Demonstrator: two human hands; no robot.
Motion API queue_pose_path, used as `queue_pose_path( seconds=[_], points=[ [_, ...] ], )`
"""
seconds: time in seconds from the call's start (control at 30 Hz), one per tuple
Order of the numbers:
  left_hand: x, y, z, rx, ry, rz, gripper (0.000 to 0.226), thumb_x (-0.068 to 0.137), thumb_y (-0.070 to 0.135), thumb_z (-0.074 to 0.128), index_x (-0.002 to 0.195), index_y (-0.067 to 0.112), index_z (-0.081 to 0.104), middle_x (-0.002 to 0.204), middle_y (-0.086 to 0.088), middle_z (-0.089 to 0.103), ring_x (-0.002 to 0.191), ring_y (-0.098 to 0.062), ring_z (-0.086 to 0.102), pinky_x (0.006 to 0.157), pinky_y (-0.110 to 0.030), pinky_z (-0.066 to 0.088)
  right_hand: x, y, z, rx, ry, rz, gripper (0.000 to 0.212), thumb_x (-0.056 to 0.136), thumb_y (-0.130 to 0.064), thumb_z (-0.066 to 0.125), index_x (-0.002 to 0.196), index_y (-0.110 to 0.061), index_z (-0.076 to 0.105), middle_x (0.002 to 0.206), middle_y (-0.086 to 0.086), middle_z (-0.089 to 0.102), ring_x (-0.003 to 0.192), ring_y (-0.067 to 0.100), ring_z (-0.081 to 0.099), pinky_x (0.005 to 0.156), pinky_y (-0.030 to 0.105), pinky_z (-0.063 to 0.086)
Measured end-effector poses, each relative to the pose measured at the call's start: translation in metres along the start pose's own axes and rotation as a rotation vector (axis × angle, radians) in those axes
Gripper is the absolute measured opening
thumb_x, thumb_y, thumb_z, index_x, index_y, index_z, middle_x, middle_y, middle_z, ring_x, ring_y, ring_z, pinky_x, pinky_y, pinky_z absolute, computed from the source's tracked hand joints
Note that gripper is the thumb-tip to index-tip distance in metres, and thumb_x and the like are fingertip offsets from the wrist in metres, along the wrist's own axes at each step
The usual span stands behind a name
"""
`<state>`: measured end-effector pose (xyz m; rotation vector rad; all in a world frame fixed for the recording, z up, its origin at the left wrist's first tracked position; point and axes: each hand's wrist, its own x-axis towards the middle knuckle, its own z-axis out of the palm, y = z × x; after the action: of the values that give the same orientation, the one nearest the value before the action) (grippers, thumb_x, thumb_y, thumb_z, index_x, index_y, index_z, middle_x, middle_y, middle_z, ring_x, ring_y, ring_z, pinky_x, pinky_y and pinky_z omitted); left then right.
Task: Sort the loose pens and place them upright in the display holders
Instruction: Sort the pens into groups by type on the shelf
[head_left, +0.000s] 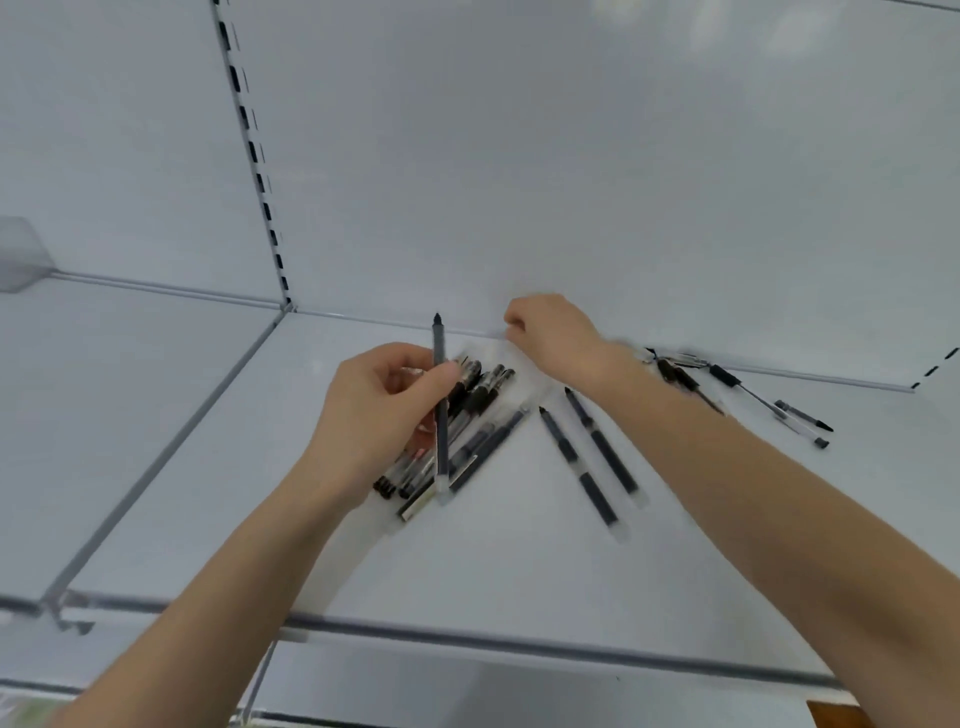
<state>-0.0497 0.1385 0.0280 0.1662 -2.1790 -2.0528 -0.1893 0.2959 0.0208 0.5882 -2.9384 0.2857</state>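
One dark pen (440, 415) is pinched upright by the left hand (379, 410), just above a pile of pens (483, 395) lying on the white shelf (519, 571). Two more pens (576, 463) are laid beside the pile. The right hand (550, 332) is curled by the back wall (519, 182); whether anything is held cannot be told. Other pens (724, 375) are scattered far right.

A white shelf (519, 582) meets a plain white back panel (519, 156) under soft, even light. A slotted upright (254, 150) runs down the panel to the shelf's far left corner, a grey divider (171, 441) lines its left edge, and a grey rail (519, 644) its front edge.
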Motion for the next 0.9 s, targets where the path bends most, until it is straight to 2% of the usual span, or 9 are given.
queue_pose_path(
  seconds=[0.1, 0.2, 0.3, 0.4, 0.5, 0.63, 0.73, 0.83, 0.9],
  points=[
    [0.001, -0.001, -0.005, 0.002, -0.001, 0.010, 0.007, 0.082, 0.017, 0.066, 0.076, 0.014, 0.066, 0.053, 0.001, 0.054, 0.047, -0.010, 0.047, 0.044, -0.020, 0.043, 0.004, -0.005, 0.004, -0.112, -0.040, -0.018, 0.016, 0.092, -0.010, 0.043, 0.089, -0.003, 0.057, 0.090, 0.013, 0.049, 0.086, 0.027, 0.048, 0.069, 0.033, 0.035],
    [0.002, -0.001, -0.008, -0.027, -0.021, 0.000, 0.007, 0.083, 0.017, 0.065, 0.077, 0.015, 0.066, 0.051, 0.006, 0.054, 0.045, -0.005, 0.049, 0.044, -0.017, 0.046, 0.007, -0.009, 0.002, -0.197, -0.064, -0.026, 0.018, 0.094, -0.014, 0.047, 0.086, -0.003, 0.058, 0.094, 0.018, 0.054, 0.089, 0.029, 0.053, 0.068, 0.031, 0.035],
    [0.002, -0.001, -0.010, -0.020, -0.041, -0.007, 0.007, 0.085, 0.019, 0.063, 0.082, 0.013, 0.067, 0.049, 0.010, 0.055, 0.046, -0.002, 0.052, 0.045, -0.016, 0.047, 0.006, -0.009, 0.001, -0.177, -0.085, -0.009, 0.022, 0.094, -0.015, 0.047, 0.102, 0.000, 0.061, 0.109, 0.019, 0.060, 0.101, 0.033, 0.057, 0.076, 0.034, 0.041],
    [0.001, -0.001, -0.009, 0.001, -0.074, -0.008, 0.009, 0.086, 0.021, 0.060, 0.086, 0.016, 0.068, 0.057, 0.005, 0.055, 0.051, -0.003, 0.053, 0.053, -0.023, 0.050, -0.003, -0.007, -0.010, 0.105, -0.005, 0.034, 0.021, 0.093, -0.016, 0.049, 0.101, -0.001, 0.061, 0.105, 0.012, 0.063, 0.097, 0.027, 0.056, 0.081, 0.031, 0.041],
    [-0.002, 0.001, -0.006, 0.023, -0.112, 0.011, 0.011, 0.087, 0.020, 0.058, 0.086, 0.014, 0.067, 0.057, 0.002, 0.049, 0.051, -0.010, 0.049, 0.059, -0.031, 0.052, -0.028, -0.010, -0.034, 0.601, 0.081, 0.055, 0.014, 0.094, -0.014, 0.050, 0.095, -0.004, 0.060, 0.087, 0.004, 0.063, 0.079, 0.015, 0.058, 0.072, 0.026, 0.045],
    [-0.006, 0.007, 0.001, 0.034, -0.170, 0.048, 0.011, 0.088, 0.017, 0.056, 0.088, 0.012, 0.066, 0.056, -0.002, 0.049, 0.047, -0.011, 0.050, 0.052, -0.025, 0.049, -0.071, -0.017, -0.063, 1.143, 0.083, 0.072, 0.009, 0.091, -0.008, 0.054, 0.085, -0.010, 0.060, 0.077, -0.001, 0.067, 0.065, 0.003, 0.065, 0.063, 0.015, 0.054],
    [-0.008, 0.011, 0.008, 0.032, -0.225, 0.065, 0.011, 0.088, 0.017, 0.056, 0.089, 0.013, 0.066, 0.059, -0.010, 0.050, 0.045, -0.011, 0.053, 0.044, -0.015, 0.043, -0.093, -0.018, -0.076, 1.303, 0.103, 0.110, 0.012, 0.088, -0.002, 0.056, 0.090, -0.013, 0.060, 0.071, 0.000, 0.071, 0.066, 0.010, 0.069, 0.062, 0.017, 0.056],
    [-0.012, 0.013, 0.014, 0.022, -0.296, 0.088, 0.012, 0.088, 0.017, 0.056, 0.087, 0.018, 0.068, 0.059, -0.009, 0.051, 0.047, -0.011, 0.053, 0.052, -0.025, 0.052, -0.109, -0.018, -0.083, 1.313, 0.130, 0.110, 0.025, 0.087, 0.000, 0.057, 0.103, -0.019, 0.058, 0.075, 0.006, 0.071, 0.071, 0.015, 0.071, 0.067, 0.020, 0.057],
    [-0.015, 0.014, 0.019, 0.028, -0.327, 0.109, 0.012, 0.088, 0.017, 0.056, 0.086, 0.019, 0.068, 0.055, -0.004, 0.052, 0.047, -0.010, 0.054, 0.050, -0.022, 0.049, -0.117, -0.017, -0.086, 1.311, 0.158, 0.103, 0.029, 0.087, 0.001, 0.056, 0.104, -0.022, 0.058, 0.076, 0.008, 0.070, 0.073, 0.017, 0.071, 0.070, 0.022, 0.058]
  ],
)
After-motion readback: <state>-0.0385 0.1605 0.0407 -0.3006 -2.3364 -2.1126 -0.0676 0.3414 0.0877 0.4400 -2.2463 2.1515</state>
